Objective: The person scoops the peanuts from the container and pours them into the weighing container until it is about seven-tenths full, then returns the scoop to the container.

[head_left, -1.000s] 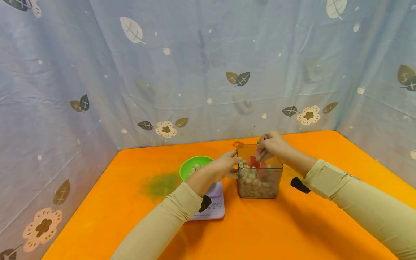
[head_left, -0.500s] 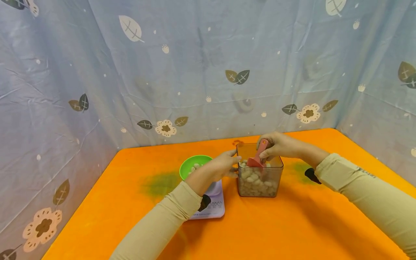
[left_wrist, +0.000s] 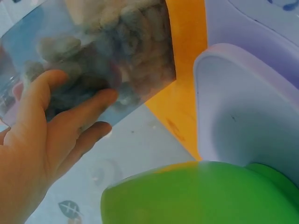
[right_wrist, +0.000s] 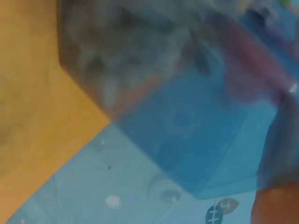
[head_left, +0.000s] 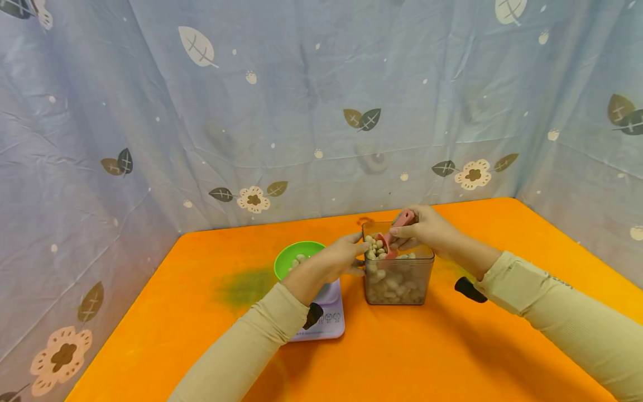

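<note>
A clear, grey-tinted square container (head_left: 399,286) stands on the table, holding pale, lumpy pieces that look like peanuts in their shells (head_left: 374,245). My right hand (head_left: 427,228) grips a pink scoop (head_left: 403,221) by its handle, the scoop's head down among the peanuts. In the right wrist view the scoop (right_wrist: 252,70) shows blurred through the container wall. My left hand (head_left: 339,259) rests on the container's left side near the rim. The left wrist view shows its fingers (left_wrist: 91,109) spread along the clear wall.
Left of the container, a green bowl (head_left: 286,259) with some peanuts sits on a lilac kitchen scale (head_left: 326,330), partly behind my left forearm. The orange tabletop (head_left: 382,357) ends at a patterned blue curtain (head_left: 301,111) behind and on both sides.
My right hand has tilted and moved the scoop within the container; its head now sits further left, with peanuts at it. The left hand stays at the container's side.
</note>
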The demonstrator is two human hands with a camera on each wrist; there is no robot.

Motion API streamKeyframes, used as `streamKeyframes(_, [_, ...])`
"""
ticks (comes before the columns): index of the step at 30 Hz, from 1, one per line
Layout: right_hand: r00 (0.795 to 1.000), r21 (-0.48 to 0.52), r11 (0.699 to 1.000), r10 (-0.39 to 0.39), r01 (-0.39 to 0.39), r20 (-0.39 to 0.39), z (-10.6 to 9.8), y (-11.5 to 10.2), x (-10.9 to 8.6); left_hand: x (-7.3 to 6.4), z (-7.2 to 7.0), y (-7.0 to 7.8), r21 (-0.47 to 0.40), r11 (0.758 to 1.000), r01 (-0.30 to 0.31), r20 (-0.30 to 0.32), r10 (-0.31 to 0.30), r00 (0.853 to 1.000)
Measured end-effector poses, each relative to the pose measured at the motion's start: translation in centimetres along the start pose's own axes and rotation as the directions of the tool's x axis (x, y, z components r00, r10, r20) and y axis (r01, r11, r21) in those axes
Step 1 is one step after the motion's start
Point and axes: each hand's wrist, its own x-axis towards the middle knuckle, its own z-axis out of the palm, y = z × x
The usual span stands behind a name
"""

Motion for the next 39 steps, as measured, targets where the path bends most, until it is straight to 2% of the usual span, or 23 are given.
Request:
streamKeyframes(2, [0.999,0.005,1.0,0.015,-0.015,0.035,-0.1,0.0,0.1,0.0,0.1,0.1,0.009,1.0,0.006,-0.001,-0.006,1.0])
streamKeyframes(5, [0.999,0.053,0.998,0.024,-0.025,0.032,-0.3,0.0,0.1,0.1,0.1,0.1,0.013,1.0,0.006,-0.004,-0.006,1.0])
streamKeyframes(9, [0.999,0.169,0.985,0.046,-0.046,0.001,-0.5,0.0,-0.2,0.0,0.1,-0.1,-0.003,1.0,-0.008,-0.004,0.008,1.0])
streamKeyframes(12, [0.997,0.276,0.959,0.074,-0.07,-0.004,-1.0,0.2,-0.5,-0.1,0.1,-0.2,-0.009,1.0,-0.023,-0.007,0.022,1.0])
streamKeyframes(17, [0.994,0.464,0.88,0.111,-0.103,0.012,-2.2,0.9,-1.1,-0.3,0.1,-0.3,-0.003,1.0,-0.031,-0.011,0.031,0.999])
streamKeyframes(23, [0.994,0.593,0.798,0.107,-0.104,0.03,-3.4,2.0,-1.5,-0.4,0.1,-0.3,0.018,1.0,-0.026,-0.032,0.027,0.999])
streamKeyframes(28, [0.994,0.713,0.694,0.096,-0.101,0.047,-4.3,2.9,-2.1,-0.5,0.1,-0.6,0.025,0.999,-0.047,-0.044,0.048,0.998])
streamKeyframes(30, [0.996,0.744,0.662,0.075,-0.088,0.051,-4.6,3.2,-2.3,-0.6,0.0,-0.7,0.026,0.998,-0.06,-0.053,0.062,0.997])
streamKeyframes(34, [0.998,0.782,0.62,0.023,-0.059,0.057,-4.9,3.3,-2.6,-1.3,-0.6,-0.9,0.019,0.996,-0.089,-0.065,0.09,0.994])
streamKeyframes(39, [0.998,0.815,0.577,-0.006,-0.045,0.059,-5.0,2.8,-2.9,-3.0,-2.1,-0.9,0.02,0.985,-0.169,-0.076,0.17,0.983])
